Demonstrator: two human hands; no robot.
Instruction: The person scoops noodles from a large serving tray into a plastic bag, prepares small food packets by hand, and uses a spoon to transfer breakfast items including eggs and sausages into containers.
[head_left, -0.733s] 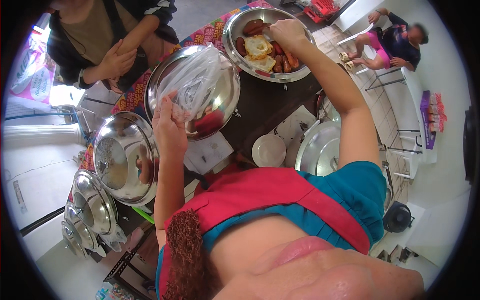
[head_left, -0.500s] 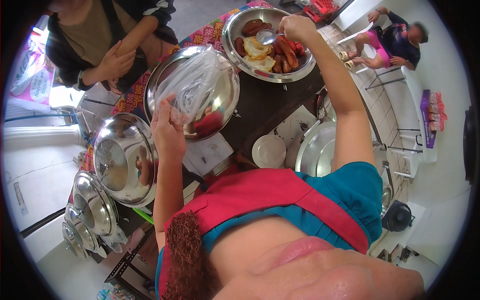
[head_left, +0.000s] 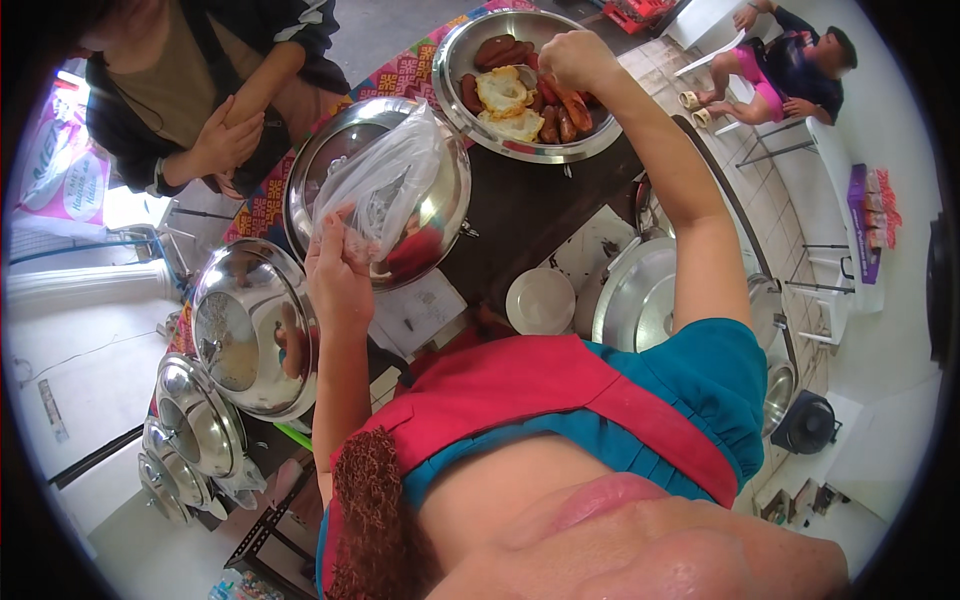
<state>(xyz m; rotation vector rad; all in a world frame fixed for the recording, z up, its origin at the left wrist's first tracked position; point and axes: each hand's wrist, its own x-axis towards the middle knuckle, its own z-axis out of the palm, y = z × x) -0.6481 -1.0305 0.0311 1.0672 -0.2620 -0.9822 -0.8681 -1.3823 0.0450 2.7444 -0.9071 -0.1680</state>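
Observation:
My left hand (head_left: 337,265) is closed on the lower part of a clear plastic bag (head_left: 385,185), held up in front of a shiny domed steel lid (head_left: 440,235). Over the right side of a round steel serving pan (head_left: 460,125) is my right hand (head_left: 578,62), its fingers closed round a metal spoon that is mostly hidden now. Inside the pan lie fried eggs (head_left: 505,92), reddish sausages (head_left: 567,122) and darker brown sausages (head_left: 505,52).
More domed steel dishes (head_left: 255,330) line the table's left side. A white bowl (head_left: 540,300) and a large steel lid (head_left: 640,300) stand close to me. Across the patterned tablecloth (head_left: 400,75) is a person with folded arms (head_left: 225,135). Another person (head_left: 790,65) sits far right.
My right hand has turned and moved slightly left and down over the pan. The spoon's bowl, plain to see before, is now largely out of sight. The left hand still holds the bag.

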